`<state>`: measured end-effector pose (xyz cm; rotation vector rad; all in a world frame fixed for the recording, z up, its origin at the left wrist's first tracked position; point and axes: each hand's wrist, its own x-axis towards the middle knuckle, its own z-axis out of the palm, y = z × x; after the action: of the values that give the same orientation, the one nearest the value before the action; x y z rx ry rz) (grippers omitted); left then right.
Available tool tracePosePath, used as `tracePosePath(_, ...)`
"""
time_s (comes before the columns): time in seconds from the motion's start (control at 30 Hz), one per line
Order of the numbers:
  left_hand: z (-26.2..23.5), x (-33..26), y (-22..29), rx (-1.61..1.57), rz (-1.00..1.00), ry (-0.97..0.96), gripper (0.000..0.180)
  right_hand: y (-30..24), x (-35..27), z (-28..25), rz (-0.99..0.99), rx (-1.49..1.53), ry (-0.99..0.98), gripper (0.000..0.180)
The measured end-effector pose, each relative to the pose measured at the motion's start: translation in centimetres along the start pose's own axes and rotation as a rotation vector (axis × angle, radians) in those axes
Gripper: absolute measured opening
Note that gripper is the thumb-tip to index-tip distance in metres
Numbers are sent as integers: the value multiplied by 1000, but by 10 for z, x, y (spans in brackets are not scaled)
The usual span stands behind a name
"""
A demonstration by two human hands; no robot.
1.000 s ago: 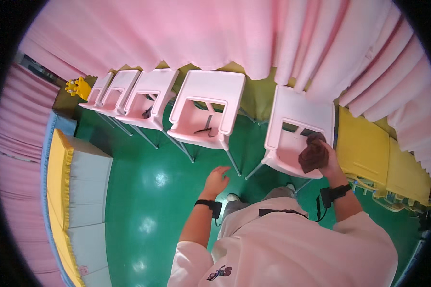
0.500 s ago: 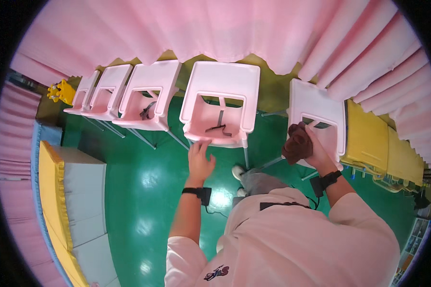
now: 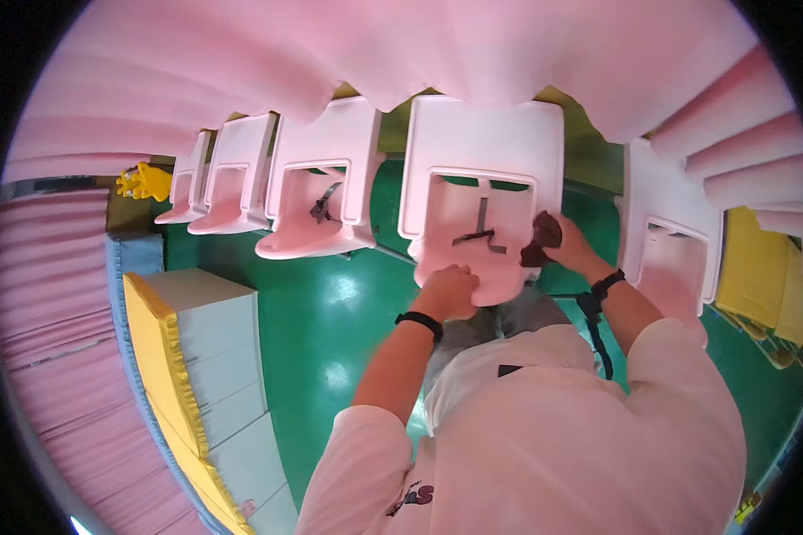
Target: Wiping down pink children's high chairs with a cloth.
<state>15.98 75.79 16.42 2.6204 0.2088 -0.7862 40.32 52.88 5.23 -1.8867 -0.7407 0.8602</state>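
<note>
In front of me is a pink high chair with a wide tray and a dark strap lying on its seat. My left hand is closed on the near edge of its seat, with the fingertips partly hidden. A crumpled dark brown cloth is bunched in my right hand, beside the right side of the same chair, at the tray's near corner. Whether the cloth touches the chair, I cannot tell.
More pink high chairs stand in the row, several to the left and one to the right. Pink curtains hang behind them. A white cabinet with a yellow cover is at left; yellow panels stand at right.
My body has come closer to the middle chair. The left hand has gone onto its seat edge, and the right hand has carried the cloth from the right-hand chair to this one.
</note>
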Motion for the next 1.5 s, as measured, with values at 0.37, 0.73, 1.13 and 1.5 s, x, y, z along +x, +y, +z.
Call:
tracePosePath(0.37, -5, 1, -13, -19, 84, -44, 35, -10, 18, 45, -65, -769, 324, 73)
tracePosePath(0.73, -14, 2, -8, -37, 65, -119, 45, -23, -35, 29, -379, -774, -21, 51)
tracePosePath(1.13, -9, 7, -13, -63, 72, -134, 50, 5, 10, 4, -402, -576, -210, 52)
tracePosePath(1.5, -12, 8, -13, -90, 48, -168, 50, 14, 99, -26, -264, -451, 9, 34)
